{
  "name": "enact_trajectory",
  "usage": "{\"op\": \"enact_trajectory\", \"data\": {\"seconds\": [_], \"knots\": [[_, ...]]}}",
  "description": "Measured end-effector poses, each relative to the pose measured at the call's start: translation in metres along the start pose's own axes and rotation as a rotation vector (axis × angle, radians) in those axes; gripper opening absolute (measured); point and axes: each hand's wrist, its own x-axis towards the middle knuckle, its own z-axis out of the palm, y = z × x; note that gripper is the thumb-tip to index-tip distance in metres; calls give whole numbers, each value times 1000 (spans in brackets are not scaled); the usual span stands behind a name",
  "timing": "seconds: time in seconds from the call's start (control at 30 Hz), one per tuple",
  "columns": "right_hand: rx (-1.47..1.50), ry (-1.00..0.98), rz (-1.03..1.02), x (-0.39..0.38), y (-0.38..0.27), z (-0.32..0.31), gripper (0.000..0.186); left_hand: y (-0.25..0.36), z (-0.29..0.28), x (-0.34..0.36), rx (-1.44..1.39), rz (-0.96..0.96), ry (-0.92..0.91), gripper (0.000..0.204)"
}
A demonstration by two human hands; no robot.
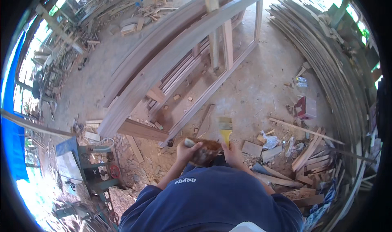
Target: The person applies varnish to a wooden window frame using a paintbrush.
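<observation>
In front of my body, my left hand (188, 152) is closed around a brown-stained container (207, 150) with a whitish end by the thumb; what is inside it cannot be made out. My right hand (233, 155) grips the yellow handle of a flat paintbrush (226, 126), its wide bristle end pointing away from me. The brush is upright beside the container's right side. Beyond both hands stands a large wooden frame (179, 40), several long members joined by crosspieces, leaning around a post (213, 32).
Long boards (318, 48) are stacked along the right. A red and white box (305, 108) sits near them. Wood offcuts (269, 153) and sawdust cover the floor at my right. To my left is a green machine (96, 166) with a red handwheel (115, 171). Scrap wood lies at the far left.
</observation>
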Motion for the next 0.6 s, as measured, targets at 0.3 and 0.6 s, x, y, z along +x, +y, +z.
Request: {"op": "enact_trajectory", "data": {"seconds": [0.3, 0.6], "knots": [[620, 169, -128, 93, -18, -107, 34, 95, 137, 76, -333, 85, -615, 120], [511, 43, -158, 198, -68, -141, 54, 156, 193, 194, 129, 387, -585, 123]]}}
